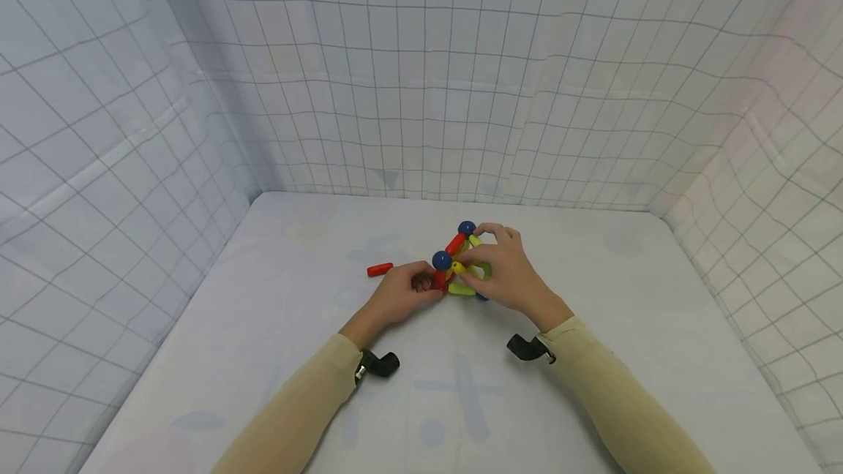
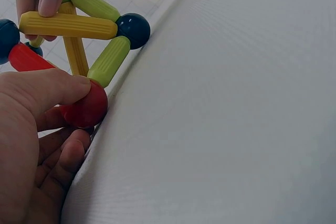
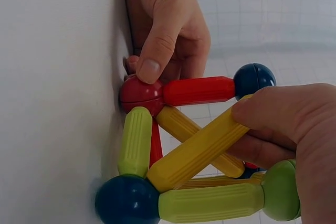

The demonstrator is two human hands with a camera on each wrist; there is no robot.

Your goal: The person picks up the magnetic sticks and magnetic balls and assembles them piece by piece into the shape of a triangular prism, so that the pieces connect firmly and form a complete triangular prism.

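Note:
A frame of ribbed rods and balls stands on the table between the two hands. At its base the left hand (image 1: pixel 402 290) pinches a red ball (image 2: pixel 93 107) between thumb and fingers. The right hand (image 1: pixel 507 265) pinches a yellow rod (image 3: pixel 194 150) near its upper end, close beside a blue ball (image 3: pixel 254 80). That rod's other end meets a low blue ball (image 3: pixel 127 201). From the red ball run a red rod (image 3: pixel 199 91), a lime rod (image 3: pixel 135 142) and another yellow rod (image 2: pixel 76 56). A green ball (image 3: pixel 281 190) is partly hidden behind the right hand.
A loose red rod (image 1: pixel 380 269) lies on the white table (image 1: pixel 316 240) to the left of the left hand. Grid-patterned cloth walls (image 1: pixel 421 93) rise at the back and both sides. Each wrist wears a black camera mount (image 1: pixel 382 364).

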